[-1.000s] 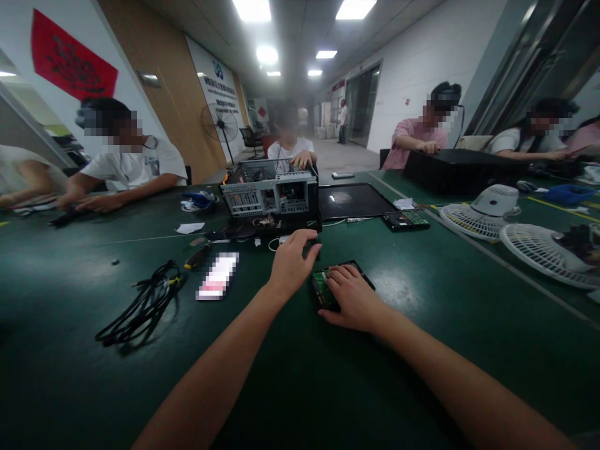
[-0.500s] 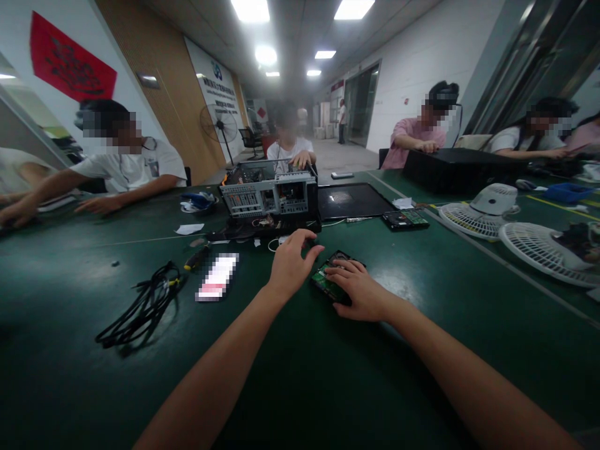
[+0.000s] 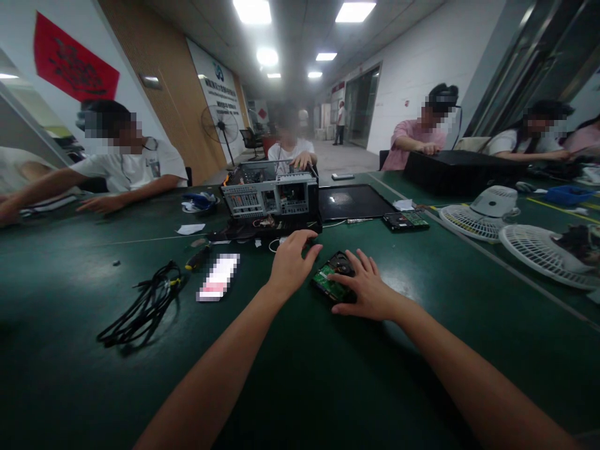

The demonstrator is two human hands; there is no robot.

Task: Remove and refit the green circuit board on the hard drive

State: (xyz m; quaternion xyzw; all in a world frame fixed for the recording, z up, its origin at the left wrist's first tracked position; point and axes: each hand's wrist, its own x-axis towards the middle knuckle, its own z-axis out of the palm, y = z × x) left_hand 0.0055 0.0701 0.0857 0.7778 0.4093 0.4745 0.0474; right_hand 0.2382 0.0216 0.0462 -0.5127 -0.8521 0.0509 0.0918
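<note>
A hard drive [image 3: 335, 277] lies on the green table in front of me, its green circuit board facing up. My right hand [image 3: 368, 287] is spread over the drive's right side, with the index finger across the board and the other fingers apart along the far right edge. Whether it presses on the drive I cannot tell. To the left of the drive, my left hand [image 3: 293, 262] hovers with thumb and index finger curved and apart, nothing visible between them. A second hard drive [image 3: 405, 220] rests farther back on the right.
An opened computer case [image 3: 267, 197] stands ahead, a co-worker's hand on top. Left of my arms are a phone [image 3: 218, 277], a screwdriver [image 3: 198, 257] and a black cable bundle [image 3: 143, 309]. White fan parts [image 3: 478, 215] and a black case [image 3: 459, 172] occupy the right side.
My right hand's fingers have spread and shifted right, uncovering more of the hard drive. My left hand has stayed almost where it was.
</note>
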